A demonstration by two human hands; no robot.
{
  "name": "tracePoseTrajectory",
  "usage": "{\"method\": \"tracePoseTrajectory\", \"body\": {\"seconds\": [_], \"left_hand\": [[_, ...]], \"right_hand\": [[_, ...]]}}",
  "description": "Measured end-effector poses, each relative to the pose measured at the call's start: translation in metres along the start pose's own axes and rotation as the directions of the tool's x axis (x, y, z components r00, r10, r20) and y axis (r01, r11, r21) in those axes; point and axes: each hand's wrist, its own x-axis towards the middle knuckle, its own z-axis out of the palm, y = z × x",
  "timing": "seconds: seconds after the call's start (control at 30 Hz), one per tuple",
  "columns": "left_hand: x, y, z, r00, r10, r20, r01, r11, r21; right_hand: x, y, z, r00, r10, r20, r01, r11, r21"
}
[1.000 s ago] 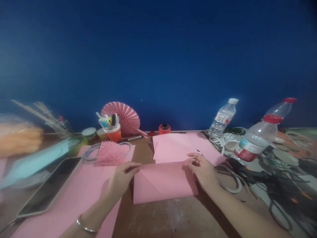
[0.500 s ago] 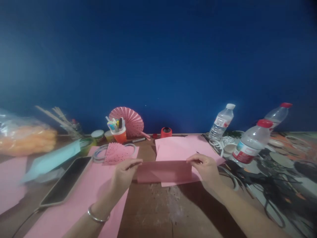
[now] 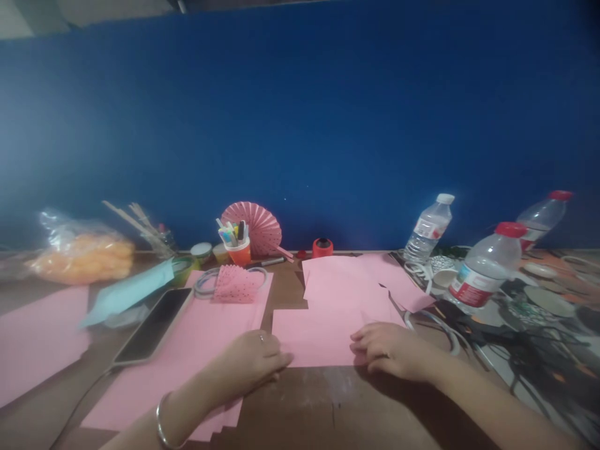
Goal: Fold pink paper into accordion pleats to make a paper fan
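Observation:
A folded pink sheet [image 3: 319, 334] lies flat on the brown table [image 3: 309, 412] in front of me. My left hand [image 3: 253, 364], with a bracelet on its wrist, rests palm down with its fingertips on the sheet's near left corner. My right hand [image 3: 391, 351] lies on the near right edge, fingers stretched loosely to the left and pressing the paper down. Neither hand grips anything. More pink sheets [image 3: 347, 278] lie just behind the folded one.
A large pink sheet [image 3: 197, 350] and a phone [image 3: 154, 325] lie to the left, with a dotted pleated paper [image 3: 234, 284], pen cup [image 3: 240, 250] and pink fan [image 3: 255, 226] behind. Water bottles [image 3: 485, 265] and tangled cables [image 3: 520, 337] crowd the right.
The pink sheet was held up by both hands at its top corners and folded over; now it lies flat and both hands have dropped to press its near edge. My view shifted slightly right.

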Motion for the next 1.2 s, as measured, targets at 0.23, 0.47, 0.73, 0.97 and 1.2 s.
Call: {"method": "tracePoseTrajectory", "body": {"seconds": [0.23,0.47,0.73,0.97,1.2], "left_hand": [[0.018,0.028,-0.002,0.981,-0.039,0.192,0.033,0.999,0.037],[0.045,0.022,0.027,0.958,-0.229,0.172,0.220,0.973,0.067],[0.039,0.008,0.047,0.962,-0.264,0.064,0.267,0.963,-0.044],[0.040,0.010,0.041,0.938,-0.332,0.097,0.334,0.943,-0.001],[0.036,0.013,0.047,0.822,-0.562,0.089,0.548,0.825,0.139]], "right_hand": [[0.043,-0.017,0.015,0.997,-0.079,-0.022,0.066,0.929,-0.364],[0.066,0.007,0.061,0.936,-0.047,-0.350,-0.087,0.929,-0.359],[0.066,0.011,0.060,0.956,-0.088,-0.278,-0.021,0.930,-0.367],[0.065,0.005,0.054,0.961,-0.023,-0.277,-0.071,0.943,-0.326],[0.062,0.007,0.059,0.953,0.016,-0.302,-0.142,0.905,-0.400]]}}
